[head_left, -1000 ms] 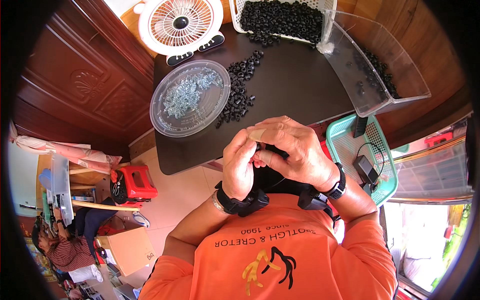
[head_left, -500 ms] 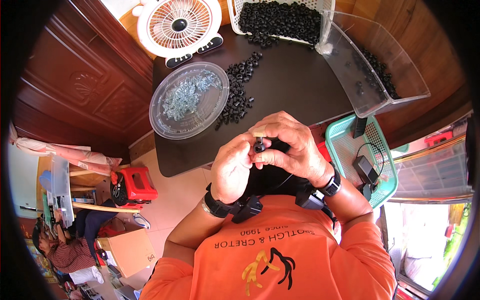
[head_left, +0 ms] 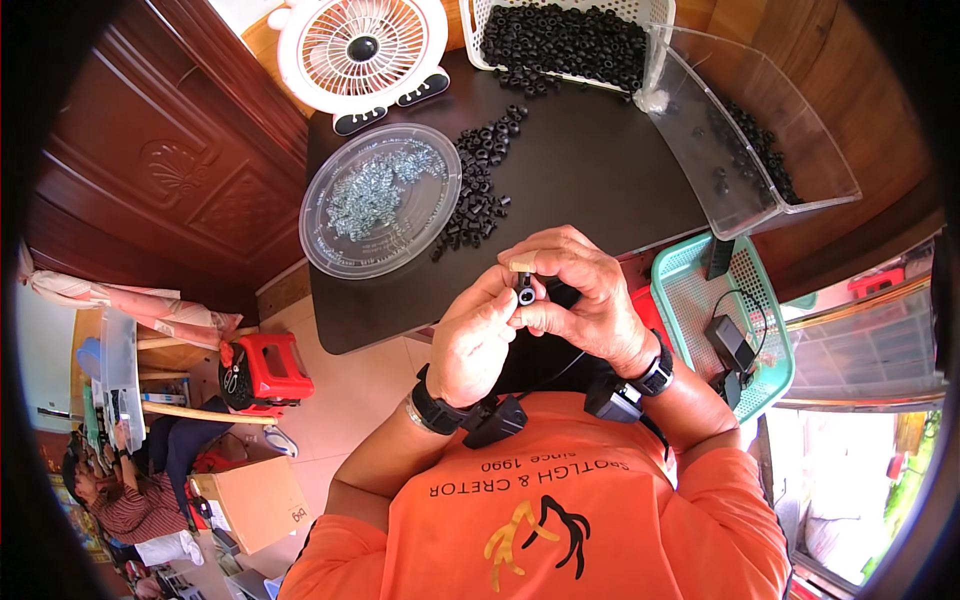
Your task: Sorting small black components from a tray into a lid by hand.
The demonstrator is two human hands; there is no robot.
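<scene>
Between the fingertips of both hands, just off the table's near edge, is a small black plastic fitting (head_left: 526, 296) with a round hole facing up. My left hand (head_left: 472, 345) pinches it from the left. From the other side, the thumb and forefinger of my right hand (head_left: 592, 298) close on it; a tan strip wraps one fingertip. Beyond my hands, a clear round plastic lid (head_left: 318, 243) holds a heap of small silvery metal pieces (head_left: 372, 200), too small to name. Loose black fittings (head_left: 478, 205) lie in a band along the lid's right side.
A white fan (head_left: 362, 48) stands at the back left of the dark table (head_left: 580, 170). Behind are a white basket (head_left: 655, 12) of black fittings and a clear bin (head_left: 700, 140) with more. A green basket (head_left: 668, 270) holds a black adapter (head_left: 730, 340). Another person (head_left: 140, 515) sits far left.
The fitting has turned slightly, and its hole now shows more openly. Both hands have shifted a little, still pinching it.
</scene>
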